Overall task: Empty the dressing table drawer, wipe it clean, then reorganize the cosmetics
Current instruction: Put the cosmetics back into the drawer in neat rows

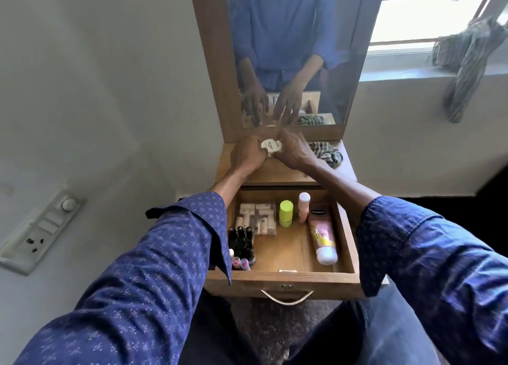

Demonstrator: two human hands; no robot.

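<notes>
Wooden bench [277, 172] under a mirror [291, 48], window at 2 o'clock, your left hand [246, 155] and right hand [295, 151] fingers curled round a white jar [270, 147], checked cloth [327, 153] at its 3 o'clock, open drawer [283, 278] at 6 o'clock.

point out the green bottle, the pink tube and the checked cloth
green bottle [286, 213], head view, on the middle of its body
pink tube [322, 235], head view, on its pink body above the white cap
checked cloth [326, 153], head view, on the bunched folds on the tabletop

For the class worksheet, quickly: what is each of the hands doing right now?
Left hand: closed on the white jar.
Right hand: closed on the same jar, from its other side.
</notes>
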